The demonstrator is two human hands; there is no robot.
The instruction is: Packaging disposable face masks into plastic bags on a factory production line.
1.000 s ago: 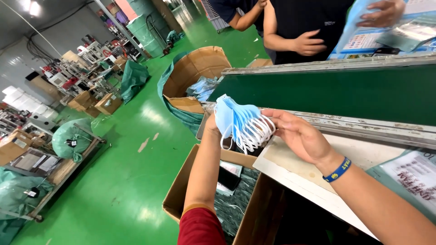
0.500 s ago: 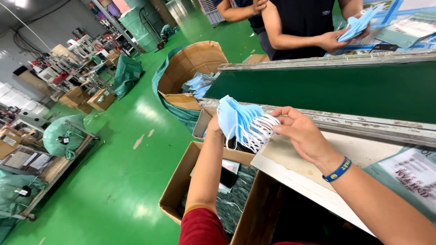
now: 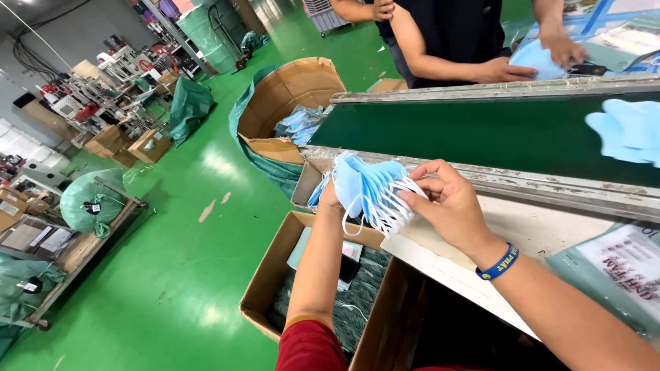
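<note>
Fanned stack of blue masks

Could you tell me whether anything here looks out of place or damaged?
Little stands out. The masks sit fanned, not squared, between the left hand and right hand. The green floor shows scuffed, worn patches.

Blue masks have come into view on the green conveyor belt. The co-worker's hand, raised earlier with a mask, now rests low.

one stack of blue masks, two cardboard boxes, one round cardboard bin
</note>
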